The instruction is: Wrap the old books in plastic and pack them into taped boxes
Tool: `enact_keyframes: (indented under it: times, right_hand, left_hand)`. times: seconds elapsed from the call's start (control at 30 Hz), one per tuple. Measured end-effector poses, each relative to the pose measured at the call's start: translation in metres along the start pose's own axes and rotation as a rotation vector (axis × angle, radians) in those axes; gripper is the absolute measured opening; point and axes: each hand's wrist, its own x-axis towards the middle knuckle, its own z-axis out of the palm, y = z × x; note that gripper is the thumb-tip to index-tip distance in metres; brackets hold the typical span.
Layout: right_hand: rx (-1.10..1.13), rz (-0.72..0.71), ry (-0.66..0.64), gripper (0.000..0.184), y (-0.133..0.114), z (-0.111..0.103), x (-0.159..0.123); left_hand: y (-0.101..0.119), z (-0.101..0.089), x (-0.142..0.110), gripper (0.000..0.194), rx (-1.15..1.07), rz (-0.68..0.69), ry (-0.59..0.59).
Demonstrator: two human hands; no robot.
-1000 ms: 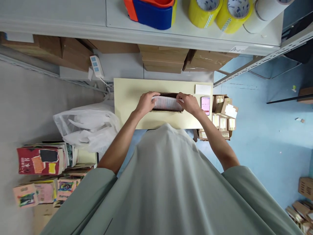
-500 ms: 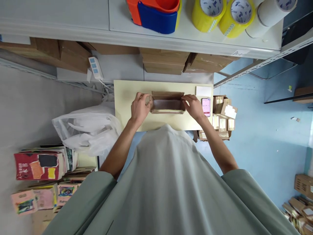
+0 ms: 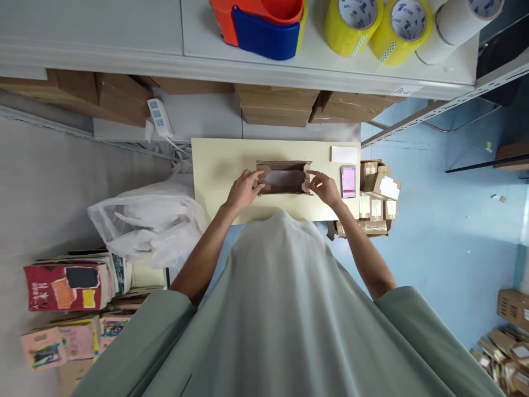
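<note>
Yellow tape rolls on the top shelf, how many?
2 clearly: the left roll, right of the orange-and-blue dispenser; the right roll, beside the white rolls. A yellow edge behind the dispenser may be a third, mostly hidden.

At frame centre, a box [image 3: 286,178] lies on the table [image 3: 221,157] between left hand [image 3: 244,189] and right hand [image 3: 324,187], a phone [image 3: 348,182] right of them, a bag [image 3: 151,218] at centre left, tape rolls [image 3: 342,39] upper right on the shelf [image 3: 124,27].

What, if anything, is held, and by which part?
Cannot be told for sure: left grip and right grip are at the end flaps of the open cardboard box, one at each short end.
</note>
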Motion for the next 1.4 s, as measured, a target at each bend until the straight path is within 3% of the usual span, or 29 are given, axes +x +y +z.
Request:
enact_keyframes:
  times: [0.2, 0.4, 0.6, 0.77, 1.03, 1.27, 1.33, 1.4]
  right_hand:
    - [-0.128, 0.087, -0.013, 0.054, 0.009, 0.010, 0.018]
    - [-0.002, 0.037, 0.008, 0.048, 0.005, -0.003, 0.002]
    - [0.114, 0.015, -0.035, 0.066, -0.005, -0.025, -0.026]
    - [0.090, 0.009, -0.033, 0.067, -0.002, -0.021, -0.018]
    - [0.034, -0.032, -0.167, 0.057, -0.002, -0.007, 0.013]
    - [-0.081, 0.084, -0.067, 0.039, 0.009, 0.005, 0.029]
    - [-0.048, 0.085, -0.034, 0.030, 0.009, 0.006, 0.029]
    - [0.017, 0.084, 0.005, 0.035, 0.007, 0.004, 0.027]
  left_hand:
    - [-0.009, 0.004, 0.015, 0.049, 0.039, -0.009, -0.034]
    - [-0.011, -0.011, -0.002, 0.045, -0.088, -0.020, -0.001]
    - [-0.007, -0.027, -0.026, 0.085, -0.240, -0.030, -0.100]
    - [-0.007, -0.020, -0.019, 0.110, -0.187, -0.055, -0.129]
    - [-0.004, -0.018, 0.006, 0.084, -0.156, -0.051, -0.163]
    - [-0.003, -0.009, 0.013, 0.054, -0.179, -0.152, -0.084]
    - [-0.001, -0.005, 0.013, 0.056, -0.159, -0.164, -0.040]
    - [0.002, 0.000, 0.013, 0.075, -0.130, -0.181, 0.035]
